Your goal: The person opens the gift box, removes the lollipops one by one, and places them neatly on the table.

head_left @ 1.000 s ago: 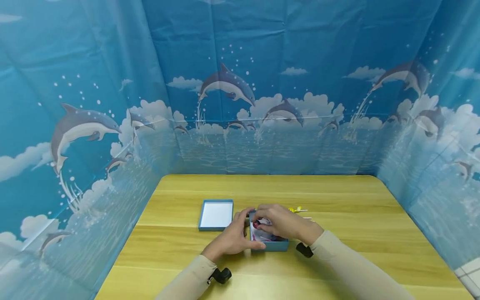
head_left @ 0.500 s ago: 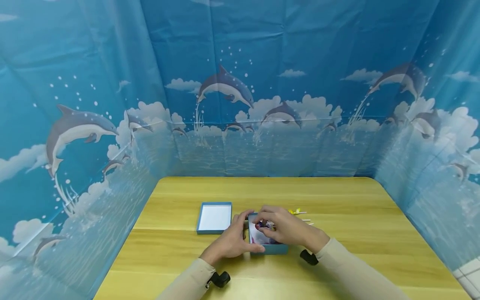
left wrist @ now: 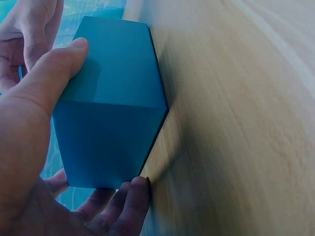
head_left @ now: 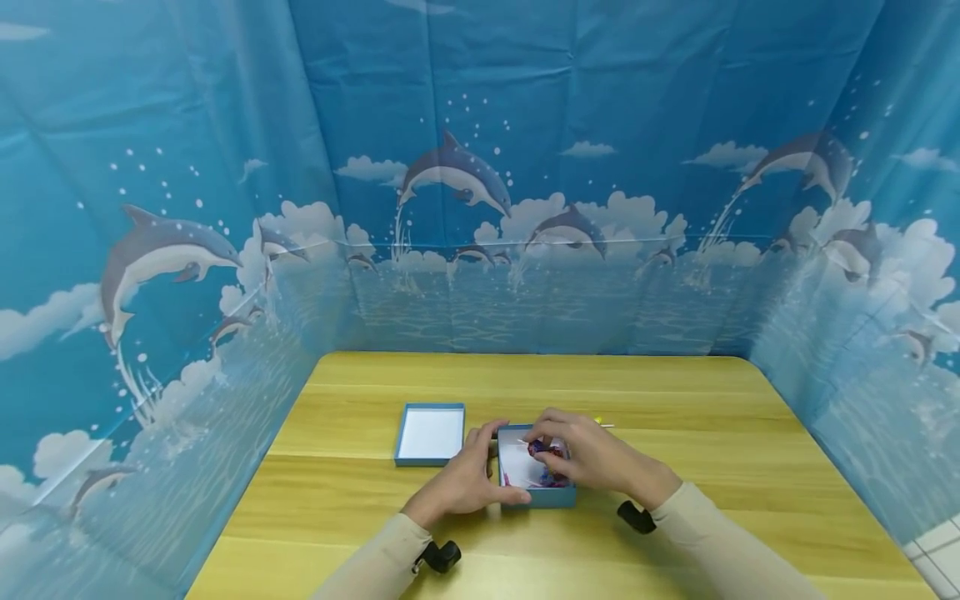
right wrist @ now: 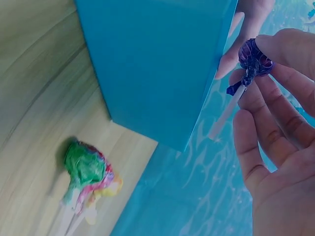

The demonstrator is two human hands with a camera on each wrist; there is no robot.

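Observation:
My left hand (head_left: 467,482) grips the left end of an open blue box (head_left: 551,497), thumb at its near side and fingers toward the far side. In the left wrist view the box's smooth blue wall (left wrist: 110,142) stands between thumb and fingers. Over the box opening, my right hand (head_left: 596,454) pinches a lollipop in a dark purple wrapper (right wrist: 255,58) between thumb and fingers. Its white stick (right wrist: 226,113) points away from the palm. Inside the box, several wrapped lollipops (head_left: 553,479) lie by the near right corner; the right hand partly hides them.
A shallow blue lid with a white inside (head_left: 430,433) lies left of the box. To the right of the box, green, red and yellow wrapped lollipops (right wrist: 87,164) lie on the wooden table (head_left: 360,525). Dolphin-printed blue curtains (head_left: 480,300) surround the table's back and sides.
My right hand has moved a little to the right with the lollipop, uncovering more of the box's white inside and covering more of the lollipops on the table. The left hand stays on the box.

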